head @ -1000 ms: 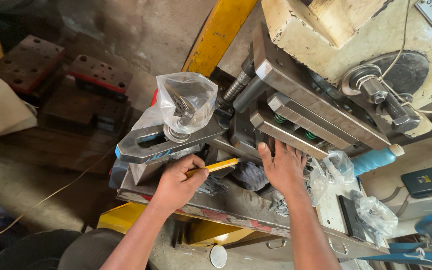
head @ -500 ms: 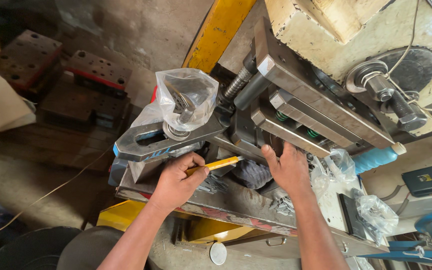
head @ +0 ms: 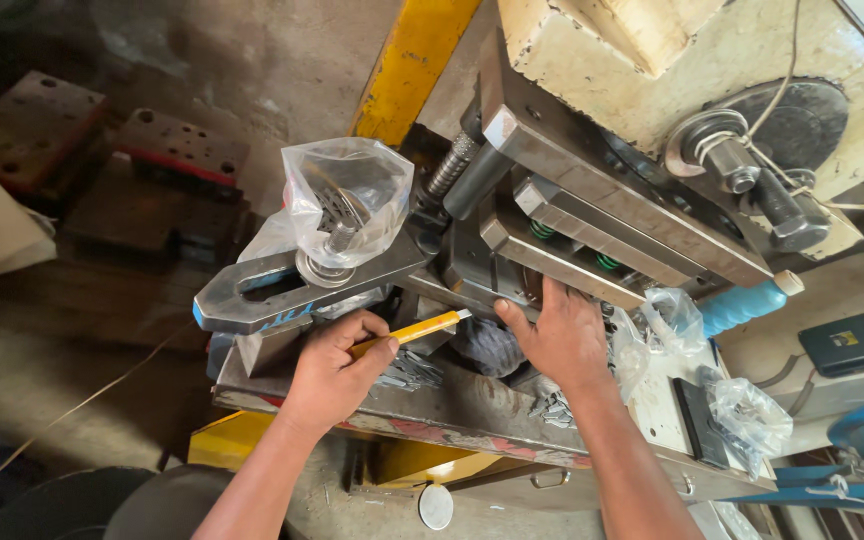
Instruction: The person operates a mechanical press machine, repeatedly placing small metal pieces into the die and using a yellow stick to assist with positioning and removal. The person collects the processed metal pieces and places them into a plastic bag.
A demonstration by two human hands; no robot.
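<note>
A: Head view, centre frame. The left hand [head: 332,365] is pinching a yellow stick [head: 410,331], pencil-fashion, its pale tip pointing right toward the dark gap under the press tooling. Grip is closed around the stick's near end, thumb on top.

B: And the right hand [head: 560,335]?

A: It is lying flat, fingers spread and released, pressing on the metal just below the steel bars [head: 592,235]. It is grasping nothing; looks like it is bracing there to steady the body while the stick is doing the fine work.

B: What is sitting around them?

A: Left of centre, a slotted clamp [head: 282,285] is reaching out over the bed plate [head: 452,410], with a plastic bag [head: 347,200] covering the bolt on it, probably keeping grit off. Small grey parts [head: 407,372] are lying on the plate just under the stick. More bags [head: 752,410] are sitting lower right, beside a blue bottle [head: 742,305]. A yellow beam [head: 412,60] is running up top centre.

B: Stick touching the tooling?

A: Cannot tell; the tip is ending right at the shadow.
</note>
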